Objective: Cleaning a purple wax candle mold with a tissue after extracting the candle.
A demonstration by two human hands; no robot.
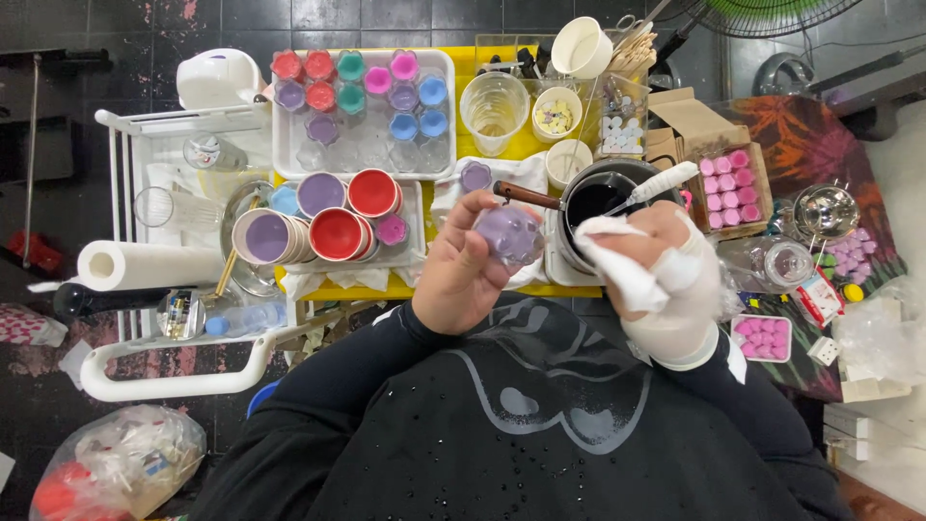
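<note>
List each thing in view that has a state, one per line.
left hand: closed around the purple flower-shaped candle
right hand: wrapped in white, holding a white cloth
dark pot: open, holding dark liquid, a white-handled tool resting in it
clear measuring cup: upright, looks nearly empty
paper towel roll: lying on its side
cardboard box: flaps open, pink pieces inside

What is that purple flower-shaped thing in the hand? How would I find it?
Start at the yellow table crowded with coloured cups. Just in front of the black pot, the left hand holds up a small lilac flower-shaped piece, while the right hand grips a white cloth beside it. Unlike the round purple cups nearby, it has bumpy petals and sits off the table.
</note>
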